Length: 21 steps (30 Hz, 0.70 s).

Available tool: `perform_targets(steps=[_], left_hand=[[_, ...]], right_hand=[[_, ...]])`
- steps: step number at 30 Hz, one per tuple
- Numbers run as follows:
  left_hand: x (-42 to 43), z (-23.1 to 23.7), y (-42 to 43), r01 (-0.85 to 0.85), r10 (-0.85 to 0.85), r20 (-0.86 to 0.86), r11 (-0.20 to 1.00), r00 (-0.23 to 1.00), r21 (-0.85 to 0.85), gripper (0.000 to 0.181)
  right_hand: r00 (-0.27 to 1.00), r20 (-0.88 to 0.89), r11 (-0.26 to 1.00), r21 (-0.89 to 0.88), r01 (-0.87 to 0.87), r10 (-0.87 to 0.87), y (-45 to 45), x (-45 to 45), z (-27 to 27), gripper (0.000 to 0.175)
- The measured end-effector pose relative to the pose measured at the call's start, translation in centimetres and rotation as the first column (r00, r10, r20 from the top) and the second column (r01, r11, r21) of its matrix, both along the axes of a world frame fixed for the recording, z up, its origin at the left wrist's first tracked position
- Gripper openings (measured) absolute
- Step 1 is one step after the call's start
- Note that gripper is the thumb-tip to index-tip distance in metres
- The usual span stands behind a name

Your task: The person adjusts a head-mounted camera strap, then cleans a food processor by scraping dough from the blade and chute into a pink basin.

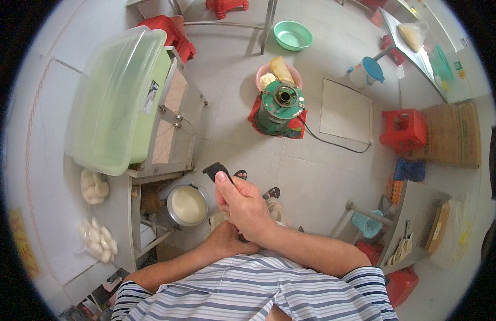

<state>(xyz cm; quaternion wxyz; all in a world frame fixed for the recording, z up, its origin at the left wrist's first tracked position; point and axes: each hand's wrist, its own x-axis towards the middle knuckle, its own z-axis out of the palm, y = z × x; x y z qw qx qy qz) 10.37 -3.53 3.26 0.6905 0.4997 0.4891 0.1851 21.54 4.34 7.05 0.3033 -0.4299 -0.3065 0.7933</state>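
Observation:
My right hand (246, 204) is closed around a black strap (216, 170), its free end sticking out past the thumb. Below it, at the waist, lies my left hand (229, 240), partly covered by the right; a small dark thing shows beside it, and its fingers are largely hidden. Ahead on the floor stands a green metal machine (279, 106) with a round opening on top, resting on something red. Just behind the machine, a pink basin (299, 76) holds a pale crumbly mass and a yellowish piece.
At left, a large green plastic tub (149, 132) sits on a metal cabinet (167, 160); a pot (170, 208) of pale liquid is below. A black cable (332, 142) crosses the floor. Farther off are a mint basin (293, 35), a lidded bucket (362, 76) and a red stool (412, 130).

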Motion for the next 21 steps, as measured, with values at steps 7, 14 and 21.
perform_targets(steps=[7,14,21], left_hand=[[-0.6,1.0,0.3,-0.012,0.012,-0.005,1.000,1.000,-0.011,0.057],[0.2,1.8,0.3,0.017,-0.061,-0.123,0.945,0.991,-0.328,0.059],[-0.6,1.1,0.0,0.027,-0.054,-0.163,0.986,0.985,-0.166,0.061]], right_hand=[[0.990,-0.085,0.987,-0.126,0.102,-0.113,0.4,-1.5,1.3,0.050],[0.995,0.025,0.995,-0.015,0.098,-0.097,1.7,1.4,0.5,0.043],[0.971,0.013,0.971,0.009,0.239,-0.239,2.4,5.8,0.1,0.034]])
